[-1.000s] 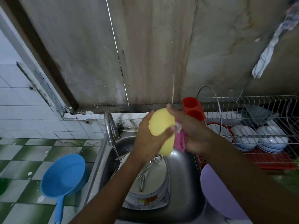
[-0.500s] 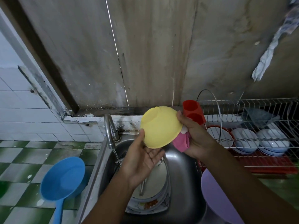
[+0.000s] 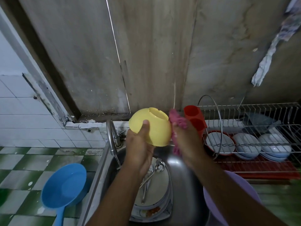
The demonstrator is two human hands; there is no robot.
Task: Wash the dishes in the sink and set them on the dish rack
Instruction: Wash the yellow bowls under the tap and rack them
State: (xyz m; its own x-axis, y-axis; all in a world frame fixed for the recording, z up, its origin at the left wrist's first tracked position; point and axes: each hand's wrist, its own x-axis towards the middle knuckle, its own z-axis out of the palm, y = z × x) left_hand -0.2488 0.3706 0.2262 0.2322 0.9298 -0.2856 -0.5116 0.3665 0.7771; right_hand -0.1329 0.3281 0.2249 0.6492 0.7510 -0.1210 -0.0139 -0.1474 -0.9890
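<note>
A stained, bare concrete wall (image 3: 154, 54) rises behind a steel sink (image 3: 187, 176), with white tile to the left and a green-and-white checked floor (image 3: 24, 168) below.

Over the basin, the left hand (image 3: 138, 144) grips a yellow bowl (image 3: 150, 127) turned bottom-up and tilted, its foot ring facing up and away. The thumb lies pressed across the bowl's outer wall near the rim; the other fingers are hidden behind or inside the bowl, so their spread cannot be told. The right hand (image 3: 184, 141) is at the bowl's right side, its fingers closed around a pink scrubbing cloth (image 3: 177, 121) that touches the bowl's wall; this hand and the cloth are blurred.

Under the hands, a stack of dirty plates (image 3: 156, 193) lies in the sink, with food scraps on the lowest one and spoons and a fork (image 3: 149, 175) resting on top. The curved faucet (image 3: 111, 136) stands at the sink's left rear corner.

To the right sits a wire dish rack (image 3: 260, 124) holding several white bowls and plates, with a red cutlery holder (image 3: 194, 118) at its left end. A purple basin (image 3: 228, 201) shows partly beneath the right forearm. A blue plastic dipper (image 3: 63, 186) lies on the floor left of the sink. A pale rag (image 3: 268, 54) hangs at the upper right of the wall.
</note>
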